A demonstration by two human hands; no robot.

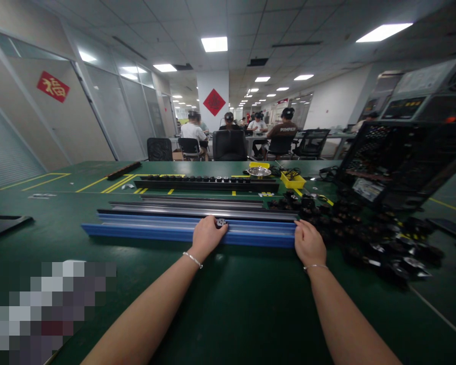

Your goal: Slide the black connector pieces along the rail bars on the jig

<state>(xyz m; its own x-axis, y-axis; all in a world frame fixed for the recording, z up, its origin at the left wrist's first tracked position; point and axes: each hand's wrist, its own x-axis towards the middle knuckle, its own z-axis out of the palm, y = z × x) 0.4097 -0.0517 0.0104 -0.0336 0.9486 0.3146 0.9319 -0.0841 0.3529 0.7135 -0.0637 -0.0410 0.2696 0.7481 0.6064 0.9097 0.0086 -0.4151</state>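
Note:
A long blue channel-shaped rail [144, 230] lies crosswise before me on the green table. My left hand [207, 237] is closed at the rail's middle, its thumb and fingers around a small round black part [222, 223] with silvery spokes. Whether that part rests in the channel I cannot tell. My right hand [309, 244] grips the rail's right end, fingers bent over its edge and fingertips partly hidden. Just behind lie black-edged rails [167, 209] with a grey inner face, parallel to the blue one.
Farther back, a black rail [209, 185] carries a row of small round parts. A heap of black parts [365, 233] spreads at right, below a computer case [399, 162]. A yellow tray [293, 180] and a metal dish [259, 172] stand behind. Several people sit beyond the table [235, 304].

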